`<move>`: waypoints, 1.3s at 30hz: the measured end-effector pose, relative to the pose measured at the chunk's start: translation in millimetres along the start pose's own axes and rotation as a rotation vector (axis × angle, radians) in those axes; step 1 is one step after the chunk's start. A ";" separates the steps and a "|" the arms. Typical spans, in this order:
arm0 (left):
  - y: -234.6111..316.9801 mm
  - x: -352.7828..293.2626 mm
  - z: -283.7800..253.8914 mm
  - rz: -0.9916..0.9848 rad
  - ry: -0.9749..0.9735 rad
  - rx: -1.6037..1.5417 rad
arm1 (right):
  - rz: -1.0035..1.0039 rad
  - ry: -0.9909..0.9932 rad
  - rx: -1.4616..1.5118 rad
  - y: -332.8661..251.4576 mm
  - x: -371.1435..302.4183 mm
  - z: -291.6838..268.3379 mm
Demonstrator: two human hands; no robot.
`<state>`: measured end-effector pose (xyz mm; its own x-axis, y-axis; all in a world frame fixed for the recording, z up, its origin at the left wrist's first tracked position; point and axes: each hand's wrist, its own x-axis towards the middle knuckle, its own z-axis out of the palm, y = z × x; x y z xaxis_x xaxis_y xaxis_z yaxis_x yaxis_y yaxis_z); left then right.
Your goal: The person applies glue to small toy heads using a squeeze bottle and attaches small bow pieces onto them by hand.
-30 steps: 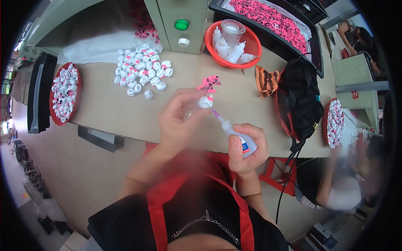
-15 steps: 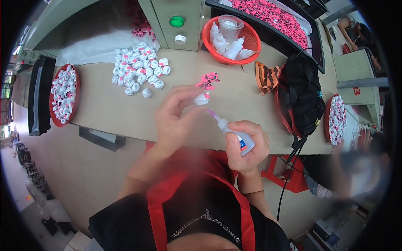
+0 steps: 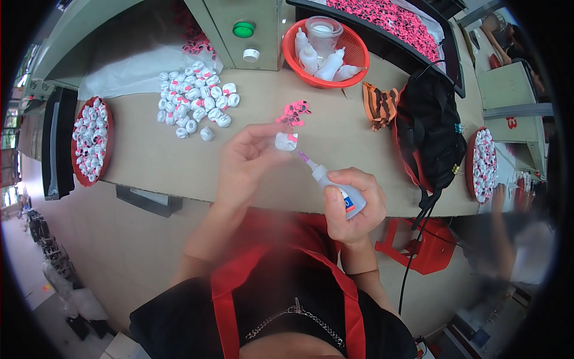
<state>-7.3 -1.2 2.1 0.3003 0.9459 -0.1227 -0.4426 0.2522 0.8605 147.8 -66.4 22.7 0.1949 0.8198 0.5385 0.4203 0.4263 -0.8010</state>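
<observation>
Between the thumb and fingers of my left hand [image 3: 251, 157] is a small white rounded piece [image 3: 286, 142] with a pink spot on it. My right hand [image 3: 357, 203] is wrapped round a translucent squeeze glue bottle [image 3: 342, 194], tilted so that its purple tip [image 3: 304, 157] points up and left, just below the white piece. Whether the tip touches it I cannot tell. Right behind the white piece lies a little group of flat pink-and-black pieces [image 3: 294, 112]. Farther left, a pile of similar white pieces [image 3: 194, 99] covers part of the table.
A red basket [image 3: 363, 57] with white squeeze bottles stands at the back. Behind it is a black tray [image 3: 457, 84] of pink pieces. A black bag [image 3: 433, 134] and striped orange cloth [image 3: 378, 106] lie right. Red bowls of white pieces sit at the left [image 3: 109, 140] and right [image 3: 470, 161].
The bottle tip and the white piece have drawn slightly apart, and more of the piece's pink spot faces me. Both hands keep their grip. The whole view has shifted slightly.
</observation>
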 end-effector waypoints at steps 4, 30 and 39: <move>0.8 0.4 -0.1 -0.007 0.012 0.005 | -0.046 0.026 -0.042 -2.6 5.4 -2.7; -11.2 -4.1 -38.4 0.032 0.161 0.054 | 0.299 -0.331 -0.654 79.4 35.5 52.1; -18.5 -3.3 -25.1 0.076 0.079 0.130 | 0.538 -0.131 -0.153 45.5 24.9 31.5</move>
<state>-21.3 -3.8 -25.9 0.2001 0.9757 -0.0892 -0.3465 0.1557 0.9250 143.8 -14.5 -8.6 0.3095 0.9507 0.0208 0.4176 -0.1163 -0.9012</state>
